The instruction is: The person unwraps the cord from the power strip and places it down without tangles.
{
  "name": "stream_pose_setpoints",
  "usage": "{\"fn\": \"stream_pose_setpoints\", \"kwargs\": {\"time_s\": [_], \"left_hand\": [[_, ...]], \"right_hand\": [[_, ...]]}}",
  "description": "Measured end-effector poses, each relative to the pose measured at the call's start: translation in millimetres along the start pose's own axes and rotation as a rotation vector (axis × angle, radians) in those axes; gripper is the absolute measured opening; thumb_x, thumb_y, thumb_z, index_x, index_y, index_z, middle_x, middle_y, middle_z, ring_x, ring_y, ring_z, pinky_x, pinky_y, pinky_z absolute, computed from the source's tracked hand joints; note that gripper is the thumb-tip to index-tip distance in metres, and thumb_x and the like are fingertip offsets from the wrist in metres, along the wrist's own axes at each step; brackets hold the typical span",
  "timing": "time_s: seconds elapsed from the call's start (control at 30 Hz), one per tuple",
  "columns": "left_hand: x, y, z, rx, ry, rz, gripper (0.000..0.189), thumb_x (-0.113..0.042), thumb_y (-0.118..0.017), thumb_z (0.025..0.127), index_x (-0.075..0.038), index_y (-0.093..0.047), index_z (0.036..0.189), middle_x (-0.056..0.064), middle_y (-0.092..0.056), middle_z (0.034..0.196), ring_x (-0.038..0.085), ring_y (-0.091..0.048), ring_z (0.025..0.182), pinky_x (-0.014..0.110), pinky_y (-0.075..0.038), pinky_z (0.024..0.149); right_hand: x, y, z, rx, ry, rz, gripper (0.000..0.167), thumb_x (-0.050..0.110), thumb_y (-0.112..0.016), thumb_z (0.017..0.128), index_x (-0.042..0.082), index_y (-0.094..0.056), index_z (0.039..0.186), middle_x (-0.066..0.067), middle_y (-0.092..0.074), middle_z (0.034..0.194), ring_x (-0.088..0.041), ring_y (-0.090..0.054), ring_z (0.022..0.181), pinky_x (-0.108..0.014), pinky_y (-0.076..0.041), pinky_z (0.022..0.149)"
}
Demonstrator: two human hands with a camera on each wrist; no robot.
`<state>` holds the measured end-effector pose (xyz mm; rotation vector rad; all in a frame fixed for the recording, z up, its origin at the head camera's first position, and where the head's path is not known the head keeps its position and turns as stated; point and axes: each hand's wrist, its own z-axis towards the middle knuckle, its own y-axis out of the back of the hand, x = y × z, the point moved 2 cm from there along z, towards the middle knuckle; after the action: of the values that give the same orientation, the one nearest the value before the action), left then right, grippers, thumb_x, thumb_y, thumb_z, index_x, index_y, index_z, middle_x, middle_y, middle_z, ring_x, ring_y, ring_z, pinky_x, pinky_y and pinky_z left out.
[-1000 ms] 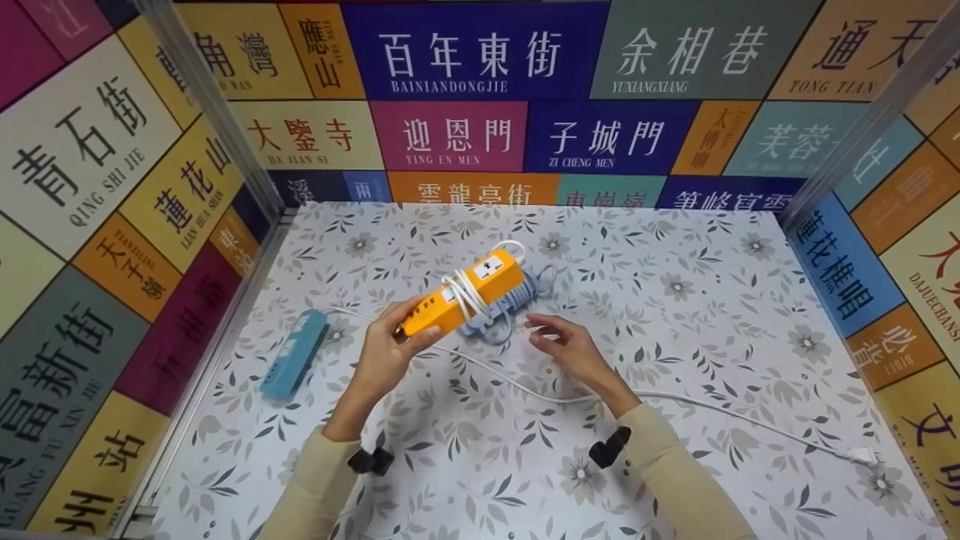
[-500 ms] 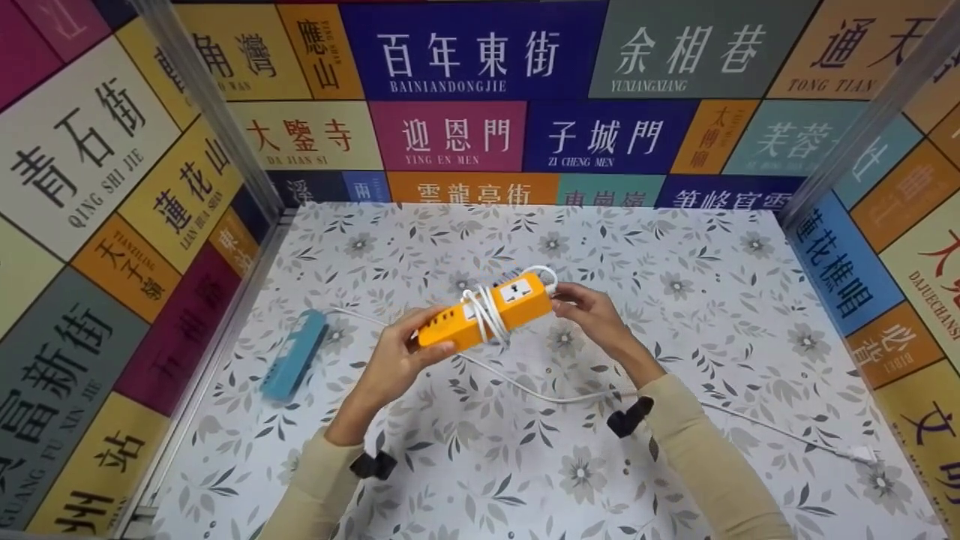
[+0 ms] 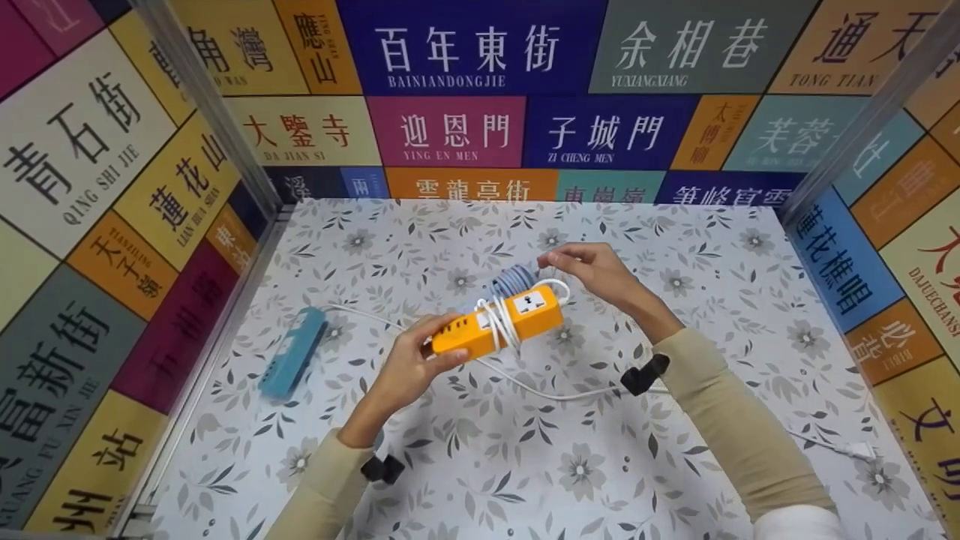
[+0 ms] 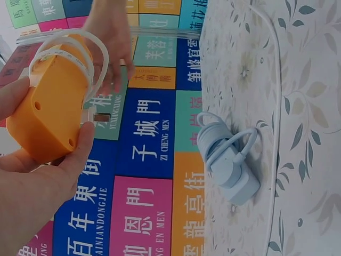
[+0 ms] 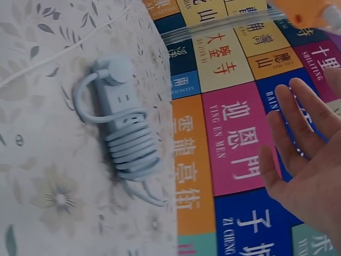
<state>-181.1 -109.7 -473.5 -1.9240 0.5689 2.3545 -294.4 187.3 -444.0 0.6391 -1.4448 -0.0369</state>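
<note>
My left hand (image 3: pixel 405 367) grips one end of an orange power strip (image 3: pixel 538 318), thumb on the near side. A white cord (image 3: pixel 504 330) is wound round the strip's middle and loops out at its right end. In the left wrist view, the strip (image 4: pixel 45 117) is held up over the table. My right hand (image 3: pixel 596 271) is raised just beyond the strip's right end, its fingers apart and holding nothing in the right wrist view. A pale blue power strip (image 5: pixel 123 98) with its cord coiled round it lies on the table behind; in the head view the orange strip partly hides it.
A teal power strip (image 3: pixel 294 352) lies at the left of the flower-patterned table (image 3: pixel 465 487). Its white cord runs across under both arms to a white plug (image 3: pixel 855 450) at the right. Panels with large lettering (image 3: pixel 450 131) wall in the back and sides.
My left hand has brought the orange strip rightward and slightly nearer, turning it more level. My right hand has moved up to its right end, then farther back beyond it.
</note>
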Motion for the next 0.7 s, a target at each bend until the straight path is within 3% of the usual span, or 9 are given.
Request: {"fn": "stream_pose_setpoints", "kwargs": {"time_s": [0.33,0.7], "left_hand": [[3.4,-8.9,1.9,0.016,0.007,0.04,0.052,-0.017,-0.075,0.09,-0.004,-0.058,0.137,0.014,-0.059,0.129,0.023,-0.059,0.111,0.03,-0.054,0.098],[9.0,-14.5,5.6,0.011,-0.006,0.081,0.051,-0.019,-0.075,0.09,-0.003,-0.058,0.136,0.014,-0.059,0.127,0.023,-0.06,0.111,0.037,-0.053,0.101]], "right_hand": [[35,-8,7.7,0.116,-0.093,-0.246,0.044,0.052,-0.06,0.096,0.016,-0.074,0.118,-0.006,-0.07,0.122,-0.027,-0.062,0.116,-0.051,-0.049,0.104],[68,-27,9.1,0.213,-0.063,-0.379,0.035,0.052,-0.069,0.09,0.023,-0.077,0.108,0.001,-0.075,0.109,-0.02,-0.067,0.105,-0.042,-0.055,0.095]]}}
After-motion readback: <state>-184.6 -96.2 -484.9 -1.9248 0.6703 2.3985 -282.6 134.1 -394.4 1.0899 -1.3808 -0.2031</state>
